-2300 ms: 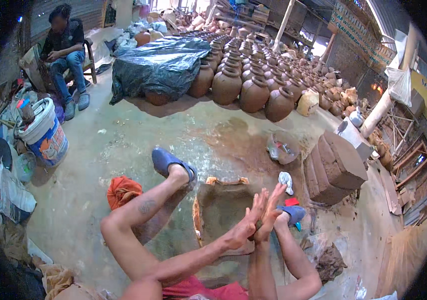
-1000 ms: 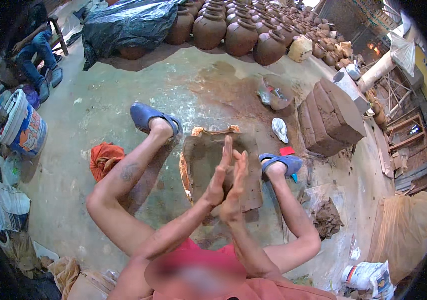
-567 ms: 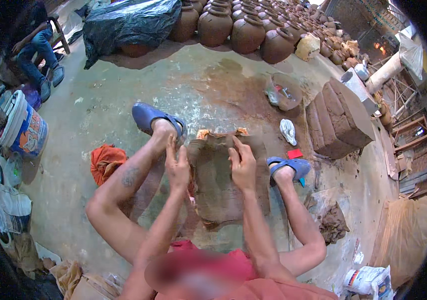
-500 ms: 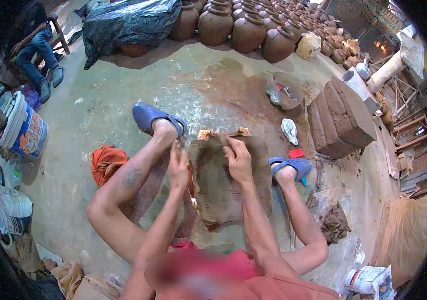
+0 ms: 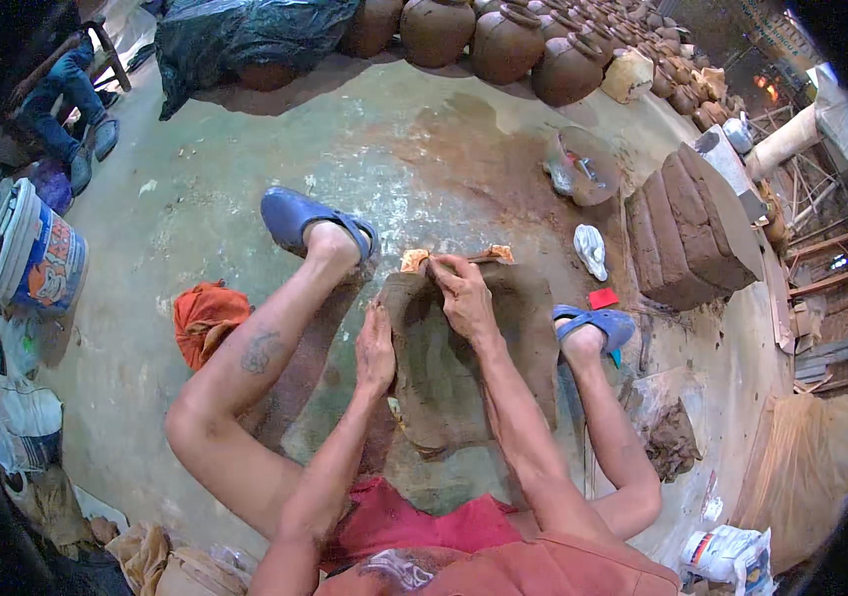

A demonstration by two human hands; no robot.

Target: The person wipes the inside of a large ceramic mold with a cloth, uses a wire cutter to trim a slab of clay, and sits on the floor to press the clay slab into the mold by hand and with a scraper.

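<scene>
Between my legs lies a thick, grey-brown clay slab (image 5: 474,387) with rounded corners and a darker, smoothed upper face. Flat along its left side rests my left hand (image 5: 375,350), fingers straight and pointing away from me. My right hand (image 5: 464,301) reaches over the slab to its far edge, left of the middle. Its thumb and fingers are bent together in a pinch on the clay there; the fingertips are partly hidden. Orange-and-white patterned material (image 5: 499,255) pokes out from beneath the far edge and a little at the left side.
An orange cloth (image 5: 211,320) lies beyond my left leg. To the right stand a large layered clay block (image 5: 692,230), a shallow bowl (image 5: 583,167) and a white crumpled bag (image 5: 591,252). Rows of clay pots (image 5: 506,45) fill the back. A bucket (image 5: 42,248) stands left; a person (image 5: 62,104) sits behind it.
My left hand has come down and in against the slab's left side. My right hand has slid left along the far edge, its fingers now closed together. The whole view has shifted slightly.
</scene>
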